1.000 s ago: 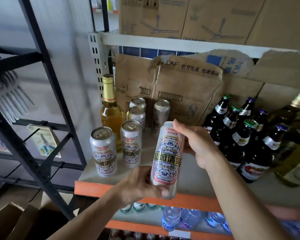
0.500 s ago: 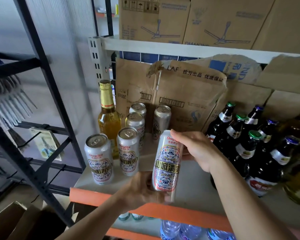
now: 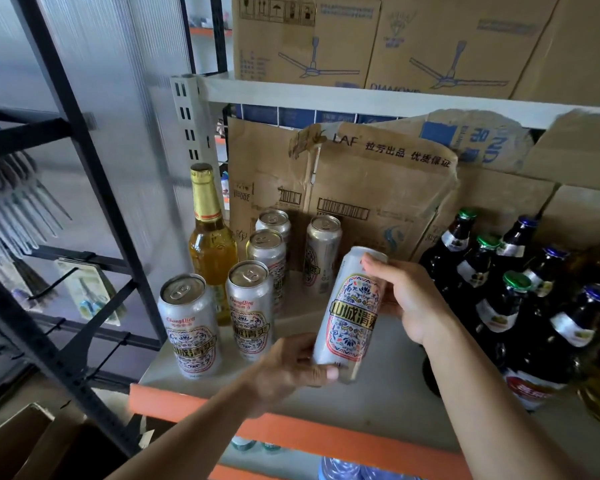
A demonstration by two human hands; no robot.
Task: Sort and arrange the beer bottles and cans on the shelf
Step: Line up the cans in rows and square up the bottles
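Observation:
I hold a tall silver beer can [image 3: 351, 313] with a patterned label, tilted, above the grey shelf board [image 3: 388, 393]. My left hand [image 3: 291, 368] grips its bottom end, and my right hand [image 3: 406, 299] grips its top. Several matching cans stand on the shelf to the left: two in front [image 3: 189, 327] [image 3: 250, 306] and three behind [image 3: 323, 252]. A clear bottle of golden beer [image 3: 210, 244] with a gold foil neck stands at the back left. Several dark beer bottles [image 3: 499, 306] with green and blue caps stand at the right.
Torn cardboard boxes [image 3: 343, 188] lean against the back of the shelf. Fan cartons [image 3: 312, 39] fill the shelf above. An orange beam [image 3: 326, 441] edges the shelf front, with water bottles [image 3: 336, 469] below. A black metal rack [image 3: 66, 168] stands at the left.
The can has tipped a little further, its top leaning right, while both hands stay on it. My view has moved closer to the shelf.

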